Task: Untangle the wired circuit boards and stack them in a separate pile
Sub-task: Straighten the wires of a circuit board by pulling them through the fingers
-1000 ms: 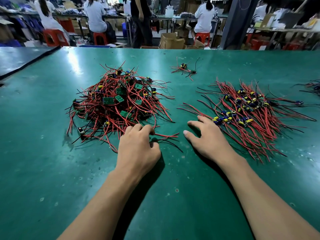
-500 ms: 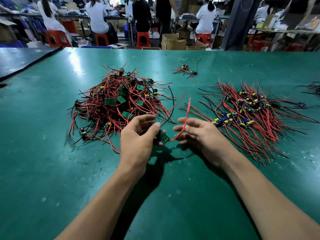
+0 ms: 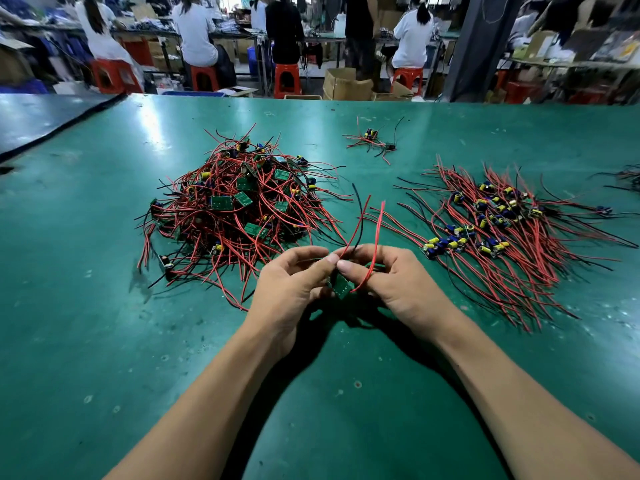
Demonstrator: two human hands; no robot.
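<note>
One circuit board (image 3: 341, 286) held, both grips on.
I see L hand (image 3: 291, 289) and R hand (image 3: 401, 289) fingers (image 3: 362, 252) pinching it above worktop (image 3: 104, 323) — btwn tangled heap (image 3: 235, 209) and sorted pile (image 3: 502, 233); leads (image 3: 377, 230) stick up.

Beyond the green table (image 3: 104, 341), people (image 3: 195, 32) sit on red stools (image 3: 286, 79) near cardboard boxes (image 3: 346, 86).
</note>
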